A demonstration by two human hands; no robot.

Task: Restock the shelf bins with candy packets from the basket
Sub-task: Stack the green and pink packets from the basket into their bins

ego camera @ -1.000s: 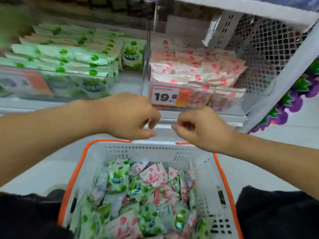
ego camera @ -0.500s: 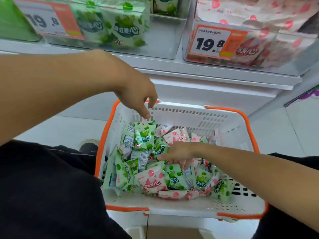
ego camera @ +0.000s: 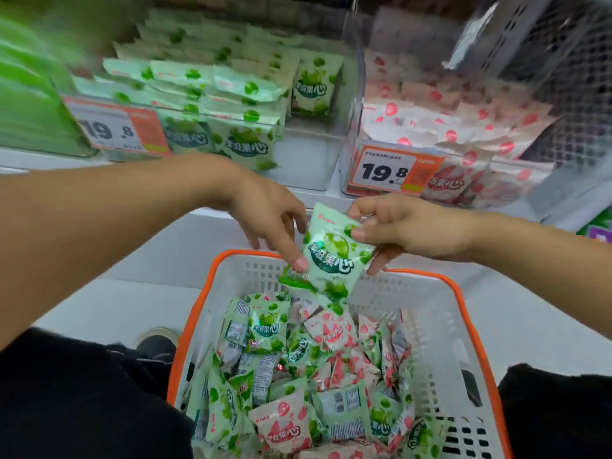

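Note:
A white basket with an orange rim point(ego camera: 457, 293) sits below me, filled with several green and pink candy packets point(ego camera: 298, 376). Above its far edge my right hand point(ego camera: 407, 231) pinches the upper corner of a green candy packet point(ego camera: 332, 256). My left hand point(ego camera: 268, 223) pinches the packet's left edge, with a second green packet point(ego camera: 294, 281) hanging just below the fingertips. On the shelf, the left clear bin point(ego camera: 308, 160) holds green packets and the right clear bin point(ego camera: 351, 134) holds pink ones.
Orange price tags reading 19.8 hang on the front of the green bin point(ego camera: 116, 127) and the pink bin point(ego camera: 394, 170). A white mesh panel point(ego camera: 569, 77) closes the shelf's right side. My dark-clothed knees flank the basket, and a shoe point(ego camera: 155, 341) rests on the pale floor.
My right hand has come up out of the basket with a green packet. My left hand has moved over to the packet's left edge. The view has tilted up toward the bins.

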